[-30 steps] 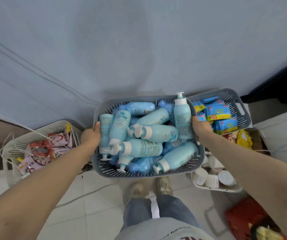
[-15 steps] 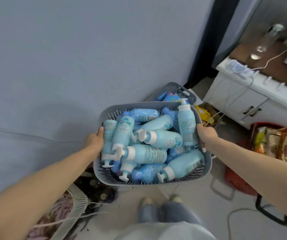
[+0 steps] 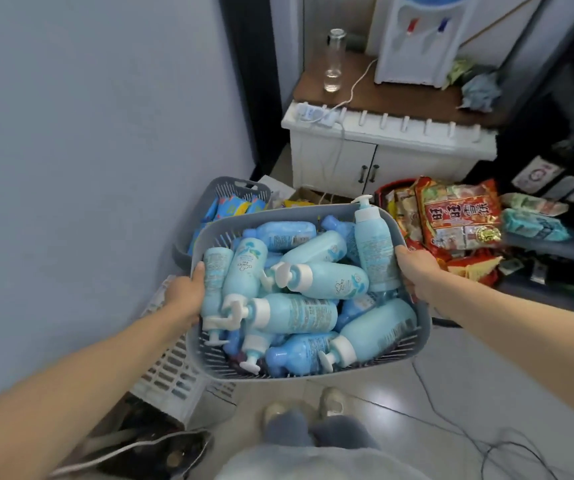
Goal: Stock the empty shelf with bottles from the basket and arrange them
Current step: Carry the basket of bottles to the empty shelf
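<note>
Left hand (image 3: 185,296), right hand (image 3: 413,268): fingers (image 3: 199,271) clamp basket (image 3: 313,374) rim (bottles (image 3: 327,282) heaped inside).

basket (image 3: 313,214): grey, slotted, held aloft | bottles (image 3: 327,280): light-blue pump type, heaped inside, one upright

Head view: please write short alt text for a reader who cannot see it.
A person holds a grey basket heaped with blue pump bottles, left grip on its left rim, right grip on its right. Behind stand a white cabinet and snack packets.
</note>
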{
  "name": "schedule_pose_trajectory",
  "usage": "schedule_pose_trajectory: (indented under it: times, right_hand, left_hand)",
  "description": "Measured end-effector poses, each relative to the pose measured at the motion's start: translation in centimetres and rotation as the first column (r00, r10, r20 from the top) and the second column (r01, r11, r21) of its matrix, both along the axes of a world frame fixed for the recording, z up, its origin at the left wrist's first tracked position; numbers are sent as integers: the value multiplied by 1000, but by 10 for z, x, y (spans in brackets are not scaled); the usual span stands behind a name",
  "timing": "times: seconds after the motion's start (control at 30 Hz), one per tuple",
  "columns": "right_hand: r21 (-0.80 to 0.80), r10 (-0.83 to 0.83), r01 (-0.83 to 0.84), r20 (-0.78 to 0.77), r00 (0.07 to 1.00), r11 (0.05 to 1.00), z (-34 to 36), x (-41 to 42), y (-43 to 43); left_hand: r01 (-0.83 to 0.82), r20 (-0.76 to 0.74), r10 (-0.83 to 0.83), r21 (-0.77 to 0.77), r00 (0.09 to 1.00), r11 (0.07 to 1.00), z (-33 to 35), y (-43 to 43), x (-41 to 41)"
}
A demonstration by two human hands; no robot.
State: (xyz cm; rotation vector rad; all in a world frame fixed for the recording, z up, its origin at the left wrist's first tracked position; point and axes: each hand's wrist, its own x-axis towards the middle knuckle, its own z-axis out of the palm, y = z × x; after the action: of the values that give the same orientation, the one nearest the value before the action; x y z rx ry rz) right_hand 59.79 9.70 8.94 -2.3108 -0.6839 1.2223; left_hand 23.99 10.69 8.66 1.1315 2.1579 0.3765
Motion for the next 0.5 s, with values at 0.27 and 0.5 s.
schedule_pose_trajectory:
  times: [0.27, 0.5]
  right_hand:
    - [18, -351, 351, 27, 936, 936, 3, 59, -76]
    - [48, -677, 677, -23, 735, 734, 13, 58, -170]
  left_hand:
    - [309, 86, -306, -18, 948, 951, 6, 48, 80]
    - [658, 33, -658, 0, 753, 753, 33, 63, 158]
